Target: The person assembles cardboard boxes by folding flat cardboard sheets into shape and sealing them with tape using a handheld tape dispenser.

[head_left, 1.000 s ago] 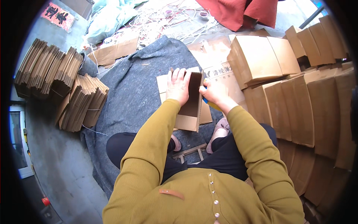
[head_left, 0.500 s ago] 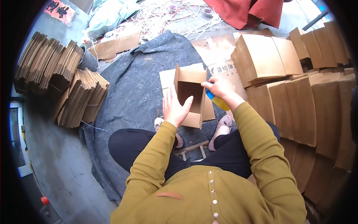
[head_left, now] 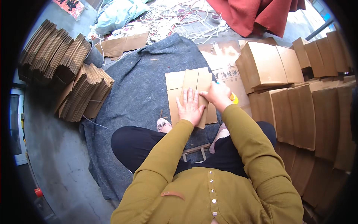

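Note:
A small brown cardboard box (head_left: 196, 79) stands between my feet, its top flaps folded down to meet along a seam. My left hand (head_left: 190, 110) lies flat on the flaps, fingers spread. At the right side of the seam, my right hand (head_left: 218, 93) is closed around a blue-and-yellow hand tool (head_left: 234, 98). Most of that tool is hidden by the hand, so its kind cannot be made out. Beneath the box is a flat cardboard sheet (head_left: 172, 80), resting on a dark grey cloth (head_left: 130, 93).
Bundled flat cardboard (head_left: 48, 52) is stacked on the left, with another bundle (head_left: 87, 89) nearer. Formed boxes (head_left: 266, 63) pile up along the right. At the back lie tangled white straps (head_left: 164, 22), a pale blue bag (head_left: 119, 16) and a red cloth (head_left: 257, 16).
The box stood open at the top; its flaps are now folded shut. My left hand moved from the box's left side onto the flaps. My right hand, still gripping the tool, shifted slightly.

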A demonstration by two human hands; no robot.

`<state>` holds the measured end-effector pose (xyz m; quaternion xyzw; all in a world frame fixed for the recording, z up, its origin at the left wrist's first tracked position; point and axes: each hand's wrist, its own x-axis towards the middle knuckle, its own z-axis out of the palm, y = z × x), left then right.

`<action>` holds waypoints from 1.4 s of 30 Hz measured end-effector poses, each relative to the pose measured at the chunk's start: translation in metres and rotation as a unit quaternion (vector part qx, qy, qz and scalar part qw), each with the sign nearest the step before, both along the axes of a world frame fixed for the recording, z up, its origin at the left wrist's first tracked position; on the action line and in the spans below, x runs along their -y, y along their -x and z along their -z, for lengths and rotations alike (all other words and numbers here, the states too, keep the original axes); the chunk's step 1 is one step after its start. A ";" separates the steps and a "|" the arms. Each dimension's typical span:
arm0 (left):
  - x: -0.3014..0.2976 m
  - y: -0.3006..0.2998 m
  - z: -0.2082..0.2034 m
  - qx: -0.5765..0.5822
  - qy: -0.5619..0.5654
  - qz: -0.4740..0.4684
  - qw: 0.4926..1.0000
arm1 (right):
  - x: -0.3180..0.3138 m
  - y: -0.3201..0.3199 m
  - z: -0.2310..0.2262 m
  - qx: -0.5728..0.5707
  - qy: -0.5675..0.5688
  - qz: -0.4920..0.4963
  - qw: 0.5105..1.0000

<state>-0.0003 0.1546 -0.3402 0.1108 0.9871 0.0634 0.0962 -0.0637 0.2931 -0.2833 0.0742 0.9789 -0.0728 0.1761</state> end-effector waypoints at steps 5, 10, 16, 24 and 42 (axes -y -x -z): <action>0.013 0.007 -0.021 0.060 -0.026 0.045 0.997 | -0.002 0.000 0.006 -0.002 0.016 0.016 1.000; 0.023 0.004 -0.043 0.118 -0.043 0.087 0.988 | -0.002 -0.002 0.014 -0.024 0.018 0.001 1.000; 0.015 -0.029 -0.059 0.150 -0.014 0.065 0.987 | -0.003 -0.002 -0.001 -0.009 0.019 0.006 1.000; 0.010 -0.034 -0.059 0.164 0.014 0.014 0.986 | -0.013 0.003 -0.073 -0.055 0.050 -0.008 0.997; 0.010 0.063 -0.053 0.356 -0.064 0.078 0.929 | -0.094 -0.037 -0.079 -0.206 0.525 0.166 0.809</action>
